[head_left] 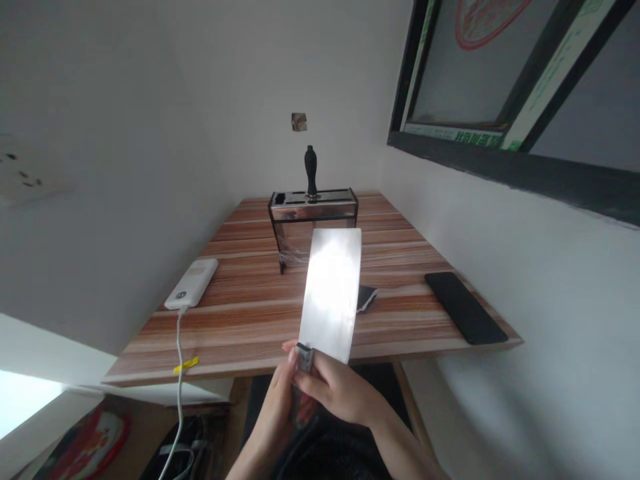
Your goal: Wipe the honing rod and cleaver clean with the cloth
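Note:
A cleaver (pixel 330 293) with a wide, shiny blade is held up in front of me, its blade pointing away over the table's near edge. My left hand (pixel 283 393) is closed around its dark handle on the left side. My right hand (pixel 345 387) closes on it from the right, at the base of the blade. The fingers hide most of the handle. Behind the blade stands a knife block (pixel 313 212) with clear sides, and one black-handled tool (pixel 311 170) sticks up from its top. A small dark cloth (pixel 367 298) lies partly hidden behind the blade.
The wood-grained table (pixel 240 333) narrows toward the back wall. A white power bank (pixel 193 283) with a white cable (pixel 180 373) lies at the left, near yellow tape (pixel 186 365). A black phone (pixel 465 308) rests at the right edge. A dark-framed window (pixel 500 133) is at upper right.

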{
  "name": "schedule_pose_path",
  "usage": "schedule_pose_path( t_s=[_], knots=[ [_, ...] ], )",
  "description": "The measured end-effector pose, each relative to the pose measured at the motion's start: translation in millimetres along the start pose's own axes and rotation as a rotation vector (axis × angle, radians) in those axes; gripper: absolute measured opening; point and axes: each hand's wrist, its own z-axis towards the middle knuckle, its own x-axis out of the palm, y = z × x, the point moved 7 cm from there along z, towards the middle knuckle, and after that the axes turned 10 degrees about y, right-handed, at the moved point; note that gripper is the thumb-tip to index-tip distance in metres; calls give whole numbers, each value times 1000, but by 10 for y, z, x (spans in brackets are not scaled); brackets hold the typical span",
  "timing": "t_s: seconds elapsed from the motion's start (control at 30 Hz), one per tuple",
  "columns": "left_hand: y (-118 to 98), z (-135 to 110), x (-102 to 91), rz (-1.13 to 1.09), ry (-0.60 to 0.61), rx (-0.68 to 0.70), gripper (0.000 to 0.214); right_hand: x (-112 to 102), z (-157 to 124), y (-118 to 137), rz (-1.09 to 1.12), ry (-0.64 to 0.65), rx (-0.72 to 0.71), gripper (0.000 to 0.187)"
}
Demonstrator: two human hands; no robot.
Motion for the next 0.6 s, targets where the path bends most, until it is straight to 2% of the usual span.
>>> schedule_pose_path(
  t_s=[0.07, 0.17, 0.2, 0.27, 0.33, 0.43, 0.53, 0.6],
  knots=[
    [-26, -18, -58, -22, -18, 35, 59, 22, 13, 43, 42, 15, -38, 51],
    [-140, -35, -167, -20, -11, 173, 52, 37, -26, 126, 137, 142, -134, 63],
    [-180, -38, -187, -11, 29, 216, 49, 4, -67, 132, 155, 167, -148, 62],
    [-223, -46, -216, -2, 127, 265, 45, -168, -183, 69, 131, 109, -110, 50],
    [-221, -63, -254, 3, 178, 272, 44, -476, -344, -62, 100, -90, -42, 36],
    [-170, -102, -295, 48, 151, 248, 46, -1008, -623, -253, 29, -443, 5, 34],
    [-94, -129, -281, 131, 101, 183, 46, -1479, -838, -307, -298, -800, 38, 41],
    [-48, -128, -273, 172, 74, 134, 46, -1660, -853, -283, -594, -937, 123, 45]
  ],
)
